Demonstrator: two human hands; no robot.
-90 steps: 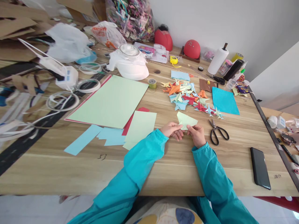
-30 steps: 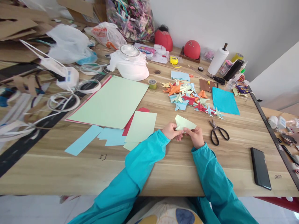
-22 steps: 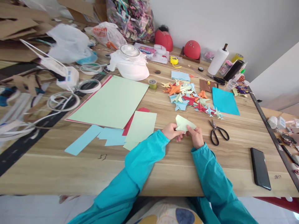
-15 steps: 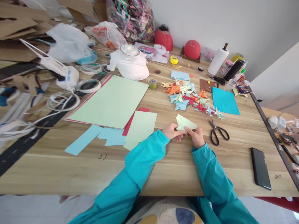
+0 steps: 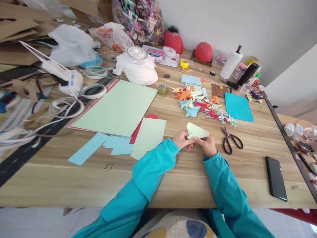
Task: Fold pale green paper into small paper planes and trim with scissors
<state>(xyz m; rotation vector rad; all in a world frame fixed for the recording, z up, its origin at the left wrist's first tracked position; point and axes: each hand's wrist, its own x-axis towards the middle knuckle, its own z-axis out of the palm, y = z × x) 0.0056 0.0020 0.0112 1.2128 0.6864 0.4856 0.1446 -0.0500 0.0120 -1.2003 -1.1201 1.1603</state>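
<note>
A folded piece of pale green paper (image 5: 197, 131) is held just above the wooden table (image 5: 188, 178) between both hands. My left hand (image 5: 182, 140) pinches its near left edge. My right hand (image 5: 207, 145) pinches its near right part, fingers closed on the fold. Both arms wear teal sleeves. Black scissors (image 5: 230, 140) lie just right of my right hand. A heap of small folded paper shapes (image 5: 201, 103) in several colours lies beyond the hands.
Pale green sheets (image 5: 118, 108) and light blue scraps (image 5: 99, 147) lie to the left. A teal sheet (image 5: 238, 107) lies at the right, a black phone (image 5: 275, 178) near the right edge. Tape rolls, bags, cardboard and a white paper roll (image 5: 231, 64) crowd the far side.
The green paper has been folded narrower and flatter between the hands since three seconds ago. The hands stay in the same spot, with the fingers shifting slightly along the fold.
</note>
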